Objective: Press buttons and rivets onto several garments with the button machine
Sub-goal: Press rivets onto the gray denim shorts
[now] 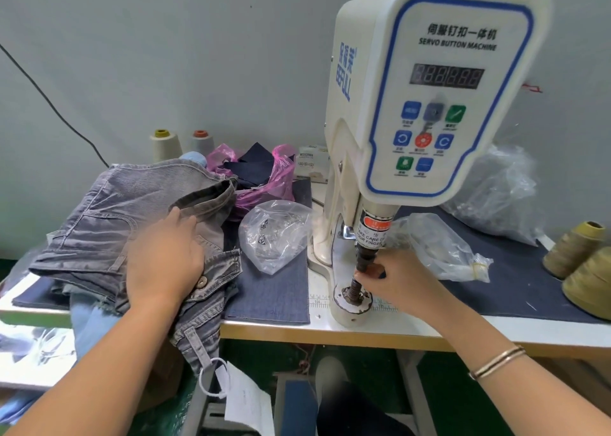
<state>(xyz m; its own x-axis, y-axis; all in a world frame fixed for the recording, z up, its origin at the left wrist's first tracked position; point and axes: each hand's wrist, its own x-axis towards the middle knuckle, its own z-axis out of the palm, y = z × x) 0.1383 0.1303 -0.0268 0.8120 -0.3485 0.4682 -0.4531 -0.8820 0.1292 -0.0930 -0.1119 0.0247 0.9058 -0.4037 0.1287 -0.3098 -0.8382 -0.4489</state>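
Hazard: right hand [393, 278] pinching a small part at the button machine [426, 98] punch, fingertips under the ram and crushable if it fires; left hand [165, 257] flat, unclenched, on grey jeans [109, 224] well aside on the table [413, 328].

"SERVO BUTTON MACHINE", seemingly "BEFULL", on button machine [433, 81]

What the right grip [388, 278] pinches at the press shaft is covered by its own fingertips. Left of it, the contents of the clear bag [274, 233] are too small to identify. Both forearms run off the bottom edge.
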